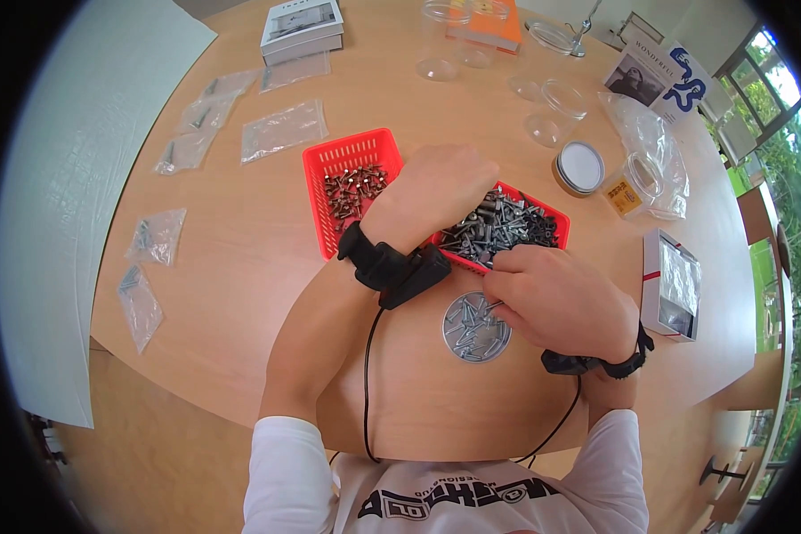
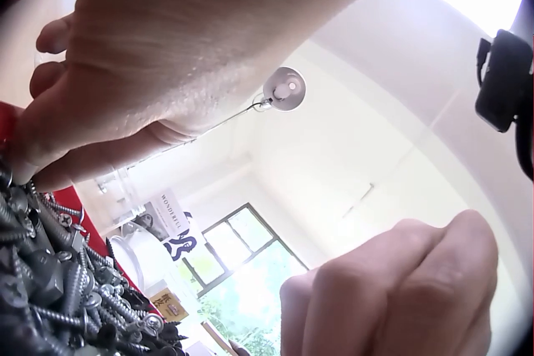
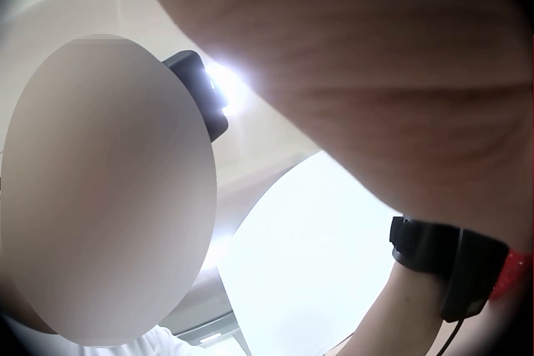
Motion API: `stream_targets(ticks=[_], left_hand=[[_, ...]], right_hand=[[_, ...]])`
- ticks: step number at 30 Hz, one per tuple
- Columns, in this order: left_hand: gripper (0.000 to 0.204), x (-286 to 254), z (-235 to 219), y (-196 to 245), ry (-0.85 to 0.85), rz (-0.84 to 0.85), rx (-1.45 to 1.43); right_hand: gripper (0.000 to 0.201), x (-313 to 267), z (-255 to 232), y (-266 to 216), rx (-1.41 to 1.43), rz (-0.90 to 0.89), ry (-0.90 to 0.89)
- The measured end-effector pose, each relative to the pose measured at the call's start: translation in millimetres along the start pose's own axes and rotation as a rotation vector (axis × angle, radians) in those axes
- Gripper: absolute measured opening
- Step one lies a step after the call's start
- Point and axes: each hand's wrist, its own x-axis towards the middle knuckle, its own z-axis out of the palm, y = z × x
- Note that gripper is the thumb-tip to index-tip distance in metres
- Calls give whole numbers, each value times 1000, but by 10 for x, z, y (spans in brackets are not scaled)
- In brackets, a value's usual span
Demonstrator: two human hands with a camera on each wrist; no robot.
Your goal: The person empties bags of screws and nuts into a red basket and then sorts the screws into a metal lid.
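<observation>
My left hand (image 1: 436, 191) reaches over the right-hand red basket (image 1: 564, 230), which is heaped with grey screws and bolts (image 1: 498, 227). In the left wrist view, its thumb and fingers come together right at the pile of screws (image 2: 75, 281); I cannot tell whether they grip one. My right hand (image 1: 565, 303) is beside a round shallow metal dish (image 1: 445, 334) holding several silver screws (image 1: 473, 338). Its bent fingers pinch a screw (image 1: 495, 304) over the dish's edge. The right wrist view shows mostly the underside of that hand, with its fingertips hidden.
A second red basket (image 1: 313, 187) of copper-coloured screws stands left. Small plastic bags (image 1: 285, 131) lie on the table's left side. At right are a round tin (image 1: 580, 169), a clear jar (image 1: 632, 187) and an open white box (image 1: 672, 285). Clear domes (image 1: 543, 129) and books (image 1: 303, 31) stand behind.
</observation>
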Motion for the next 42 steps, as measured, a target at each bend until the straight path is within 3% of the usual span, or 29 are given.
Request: stream_targets(ticks=[6,17,23,25,28,31,35,41,42], left_hand=[[9,-35,-71,-14,7,-14,-90],[12,-222,-623,225,-62,28,-289],[9,-295,-530,217,65,153,-291],[8,-310,-545,247,28,145,-285],[7,-358,-596,284,-26,126,-278],[7,-390,-684,354,-131,101,-260],[9,-420,-642,492,-265,98,-306],[10,-350,-346,708,-482,225,-299],[9,-373,-245,721,-438,255,-307]], right_hand=[[12,2,-37,-25,-3,5,-22],[8,25,59,-88,-68,-66,-20],[12,6,18,-71,-55,-18,-107],[17,-13,-25,-101,-39,4,-109],[17,-149,-147,-71,67,-35,159],[32,-299,-300,23,108,30,246],[33,-420,-403,83,81,63,317],[33,-505,-453,124,128,86,345],[34,-517,-449,137,122,86,355]])
